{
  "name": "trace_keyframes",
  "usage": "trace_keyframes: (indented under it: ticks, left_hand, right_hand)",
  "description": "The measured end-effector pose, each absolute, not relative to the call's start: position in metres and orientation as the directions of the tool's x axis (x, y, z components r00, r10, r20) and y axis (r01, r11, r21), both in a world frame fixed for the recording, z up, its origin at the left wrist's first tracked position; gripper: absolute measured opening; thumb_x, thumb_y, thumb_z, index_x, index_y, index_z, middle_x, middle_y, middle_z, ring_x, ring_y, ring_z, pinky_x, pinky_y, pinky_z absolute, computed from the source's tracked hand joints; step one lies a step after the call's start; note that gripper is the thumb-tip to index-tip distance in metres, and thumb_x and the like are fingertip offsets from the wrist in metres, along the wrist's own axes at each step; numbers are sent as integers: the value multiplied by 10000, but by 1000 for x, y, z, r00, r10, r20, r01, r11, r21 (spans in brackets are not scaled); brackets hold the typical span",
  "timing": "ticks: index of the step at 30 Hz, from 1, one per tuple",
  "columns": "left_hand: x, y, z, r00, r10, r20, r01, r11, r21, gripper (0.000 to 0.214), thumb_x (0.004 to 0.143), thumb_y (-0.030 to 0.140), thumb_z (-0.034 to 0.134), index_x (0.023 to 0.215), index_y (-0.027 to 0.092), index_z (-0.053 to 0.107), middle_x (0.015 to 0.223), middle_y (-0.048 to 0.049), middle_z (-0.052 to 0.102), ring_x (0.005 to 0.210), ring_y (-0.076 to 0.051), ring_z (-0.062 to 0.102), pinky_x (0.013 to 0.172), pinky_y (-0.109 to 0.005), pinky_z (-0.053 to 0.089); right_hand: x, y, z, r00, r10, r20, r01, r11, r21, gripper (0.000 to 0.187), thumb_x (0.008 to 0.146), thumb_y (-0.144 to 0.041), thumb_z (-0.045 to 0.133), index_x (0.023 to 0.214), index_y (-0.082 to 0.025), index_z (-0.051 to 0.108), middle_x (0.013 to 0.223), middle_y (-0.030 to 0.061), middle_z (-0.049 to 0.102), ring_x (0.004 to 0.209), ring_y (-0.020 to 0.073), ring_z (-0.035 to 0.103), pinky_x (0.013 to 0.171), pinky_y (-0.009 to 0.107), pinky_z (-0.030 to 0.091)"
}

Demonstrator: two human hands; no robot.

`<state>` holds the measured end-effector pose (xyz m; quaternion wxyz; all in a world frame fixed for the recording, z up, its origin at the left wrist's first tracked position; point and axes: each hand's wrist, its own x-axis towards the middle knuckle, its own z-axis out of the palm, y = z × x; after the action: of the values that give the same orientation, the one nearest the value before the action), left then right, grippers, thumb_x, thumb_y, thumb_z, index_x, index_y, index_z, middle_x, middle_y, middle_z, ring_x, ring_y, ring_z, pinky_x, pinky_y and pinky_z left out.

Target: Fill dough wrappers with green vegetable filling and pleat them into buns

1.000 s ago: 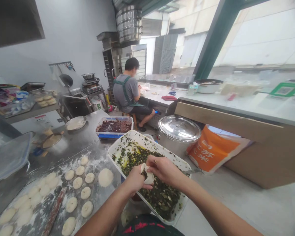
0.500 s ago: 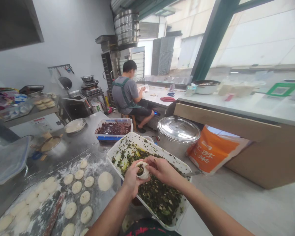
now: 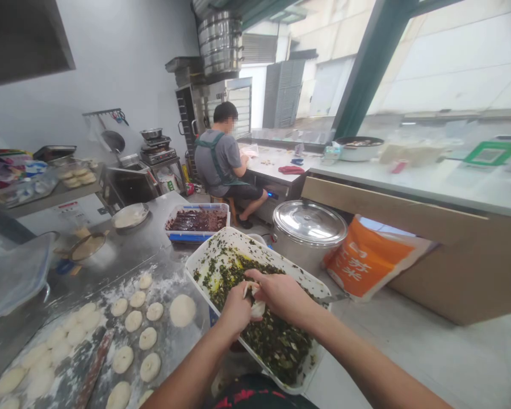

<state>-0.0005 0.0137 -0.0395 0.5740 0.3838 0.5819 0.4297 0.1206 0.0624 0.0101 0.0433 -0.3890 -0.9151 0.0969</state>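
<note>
A partly closed filled bun (image 3: pixel 258 308) of white dough sits between my two hands, over a white tub (image 3: pixel 201 254) of chopped green filling (image 3: pixel 276 346). My left hand (image 3: pixel 236 309) cups it from the left. From the right, my right hand (image 3: pixel 276 291) pinches the dough edge, its fingers covering most of the opening. To the left, several shaped buns (image 3: pixel 147 338) stand on the floured steel table (image 3: pixel 170 375), with one flat dough wrapper (image 3: pixel 182 311) beside the tub.
Flat dough wrappers (image 3: pixel 42 358) overlap at lower left near a rolling pin (image 3: pixel 94 369). A tub of dark red filling (image 3: pixel 198 220) stands beyond. A lidded steel pot (image 3: pixel 310 222) and orange sack (image 3: pixel 361 258) are to the right. A co-worker (image 3: pixel 221 162) sits at the far counter.
My hands have turned inward around the bun, so its opening, visible before, is now mostly covered by my fingers. The co-worker's hands have shifted slightly.
</note>
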Motion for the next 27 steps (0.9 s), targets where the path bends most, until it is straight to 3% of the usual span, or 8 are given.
trace_keyframes:
  ticks: [4,10,15,18,22,24,27]
  left_hand:
    - [0,14,-43,-16,936,-352,-14,352,936,256,671,190,424,894,195,549,816,-51,573,686,-185,511,506,-302,464]
    - [-4,17,-43,-68,936,-345,-33,344,938,344,622,154,505,962,208,511,909,-56,571,698,-179,519,540,-285,461]
    - [-6,21,-38,-117,874,-472,-217,441,871,440,651,187,486,1086,199,422,947,-66,558,727,-165,532,590,-298,460]
    - [-5,21,-39,-183,924,-336,-143,313,939,339,667,148,417,987,178,524,927,-55,575,789,-163,523,695,-288,433]
    - [-2,20,-41,-179,967,-180,52,192,980,285,666,108,399,872,168,587,858,-54,598,833,-180,508,781,-297,388]
    - [0,20,-37,-160,957,-244,5,248,969,274,682,135,414,897,171,579,886,-61,594,850,-188,506,769,-310,397]
    - [0,19,-30,-101,912,-397,-219,369,903,281,746,292,411,970,183,542,919,-65,578,811,-190,520,673,-319,438]
  right_hand:
    - [118,61,10,-746,665,21,654,738,-166,111,755,-178,455,701,-172,551,723,39,617,658,161,573,540,230,302]
    - [114,61,8,-774,631,54,611,766,-201,152,746,-168,459,875,-176,539,756,33,618,691,162,577,533,221,306]
    - [117,63,2,-666,743,67,723,665,-188,134,795,-222,419,754,-160,531,714,49,612,652,160,575,532,229,300]
    - [117,60,-2,-623,778,81,755,626,-198,144,815,-241,398,787,-160,514,676,43,604,652,160,575,535,228,297]
    - [116,59,-6,-685,725,69,698,681,-223,158,760,-147,440,905,-167,500,741,31,619,694,163,583,539,227,296]
    - [116,61,-5,-713,698,60,672,706,-223,177,740,-117,446,885,-181,523,773,28,622,712,166,582,553,231,301]
    - [118,64,0,-681,731,34,714,674,-189,127,766,-161,438,735,-172,561,725,38,616,664,168,576,543,243,293]
